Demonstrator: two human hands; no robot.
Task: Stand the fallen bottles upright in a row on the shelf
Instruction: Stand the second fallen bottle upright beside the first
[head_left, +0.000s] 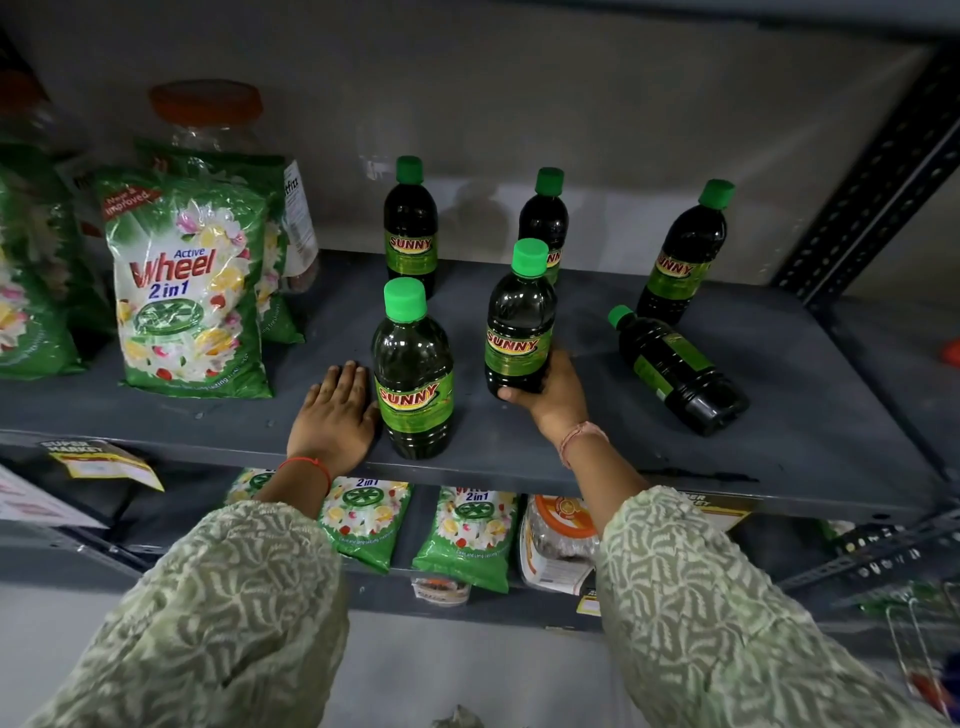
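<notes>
Several dark green bottles with green caps and "SUNNY" labels are on the grey shelf (779, 441). My right hand (550, 392) grips the base of an upright bottle (519, 322) at the middle. My left hand (335, 410) lies flat on the shelf, touching the left side of another upright bottle (413, 371) near the front edge. Three bottles stand along the back: one (410, 228) at the left, one (545, 218) partly hidden behind the held bottle, one (685, 254) at the right. A fallen bottle (675, 369) lies on its side at the right, cap pointing back-left.
Green "Wheel" detergent packs (187, 280) stand on the shelf's left, with an orange-lidded jar (208, 114) behind them. A perforated metal upright (878, 192) bounds the right side. More detergent packs (462, 535) lie on the shelf below.
</notes>
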